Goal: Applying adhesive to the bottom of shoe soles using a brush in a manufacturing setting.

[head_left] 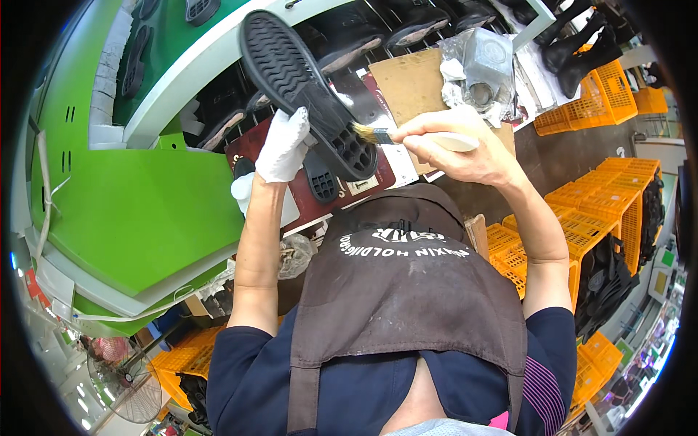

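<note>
My left hand (284, 147), in a white glove, grips a black shoe sole (305, 91) by its side near the middle. The sole tilts, its patterned face toward me, with zigzag ridges at the upper end and square hollows at the lower end. In my bare right hand (459, 145) is a paintbrush (379, 136) with a pale handle and tan bristles. Its bristle tip meets the right edge of the sole near the hollows. Below the held sole, another black sole (320, 178) lies on a dark red board (297, 195), partly hidden.
A brown cardboard sheet (408, 81) and a plastic-wrapped clear container (487, 59) lie beyond my right hand. Black shoes (418, 29) line a rack ahead. A green machine (138, 211) with a conveyor stands left; orange crates (603, 196) stack right. A white cup (241, 190) sits near my left forearm.
</note>
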